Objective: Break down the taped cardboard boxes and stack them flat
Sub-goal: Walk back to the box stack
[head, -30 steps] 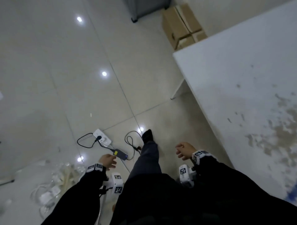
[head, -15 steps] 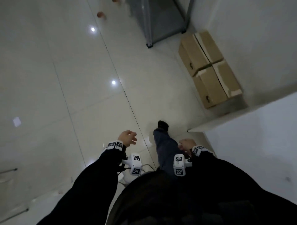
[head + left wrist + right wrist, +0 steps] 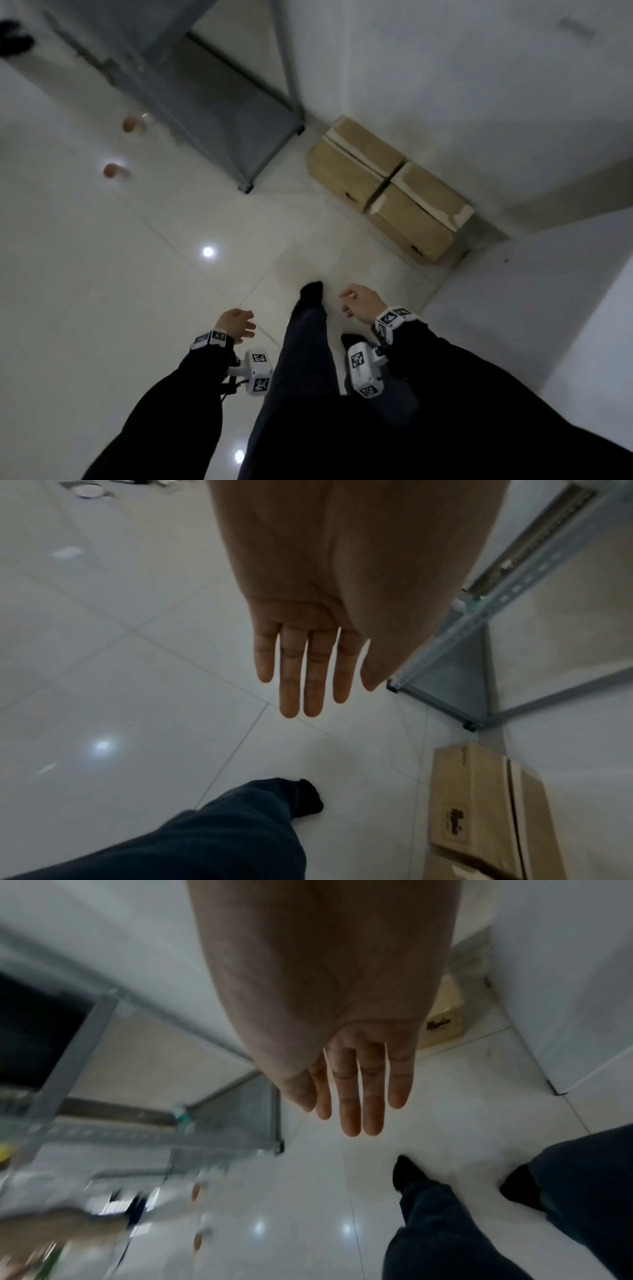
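A pale tiled floor (image 3: 102, 291) fills most of the head view, with a broad open stretch to the person's left and ahead. A white wall (image 3: 445, 85) closes the far right, and a white tabletop (image 3: 565, 308) juts in at the right edge, its corner near the person's right arm. A grey metal shelf rack (image 3: 212, 102) stands against the wall at the top, its near foot planted on the floor.

Two taped cardboard boxes (image 3: 387, 185) sit end to end on the floor along the wall's base, between the rack's foot and the table corner; they touch each other and are closed, with pale tape along the top seams. Bare floor separates them from the person's forward foot (image 3: 311, 291).

Both hands hang over the floor, holding nothing. The left hand (image 3: 234, 323) has fingers (image 3: 296, 674) straight and slightly apart. The right hand (image 3: 361, 303) looks loosely curled from above, though its wrist view shows fingers (image 3: 352, 1096) extended.

Two small orange-brown objects (image 3: 118, 147) lie far left, too blurred to identify.
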A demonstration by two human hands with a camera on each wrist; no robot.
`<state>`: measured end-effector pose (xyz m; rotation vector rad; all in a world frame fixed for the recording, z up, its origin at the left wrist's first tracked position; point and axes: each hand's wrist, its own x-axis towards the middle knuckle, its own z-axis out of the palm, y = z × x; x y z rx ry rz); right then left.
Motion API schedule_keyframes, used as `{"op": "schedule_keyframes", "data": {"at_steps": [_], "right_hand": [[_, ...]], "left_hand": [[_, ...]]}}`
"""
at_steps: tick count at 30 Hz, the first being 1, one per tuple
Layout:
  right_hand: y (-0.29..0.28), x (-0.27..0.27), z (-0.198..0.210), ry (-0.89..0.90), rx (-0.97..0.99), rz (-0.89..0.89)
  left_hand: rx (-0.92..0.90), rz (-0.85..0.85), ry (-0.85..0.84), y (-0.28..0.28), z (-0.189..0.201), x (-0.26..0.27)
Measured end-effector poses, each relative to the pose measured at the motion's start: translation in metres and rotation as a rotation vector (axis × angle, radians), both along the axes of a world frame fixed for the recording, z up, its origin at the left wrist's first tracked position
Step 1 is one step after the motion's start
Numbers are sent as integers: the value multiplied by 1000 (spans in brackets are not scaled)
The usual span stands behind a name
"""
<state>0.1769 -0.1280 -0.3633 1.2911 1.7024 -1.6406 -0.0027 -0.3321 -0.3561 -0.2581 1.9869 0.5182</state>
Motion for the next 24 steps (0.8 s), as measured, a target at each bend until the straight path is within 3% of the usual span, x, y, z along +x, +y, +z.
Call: {"op": "schedule_keyframes", "data": {"at_steps": [4,8,12,16,20,24], "right_hand": [[60,11,-36,-126,-32,-355],[121,49,-95,-213,-42,-641],[177,87,-179,-292,32,-771],[243,111,-281,-336,176,-823],[311,108,-365,-285,328,-997],[334,94,-411,-212,352,-1168]], "left_hand": [[21,-134,-53,98,-33,-54],[105,-299,-32,212,-84,-75],[245,-524,-64,330,-157,-63],[346,-757,55,436,-246,-36],[364,-961,180,503,-331,-14],[248,-1027,244,531,-394,-2]]}}
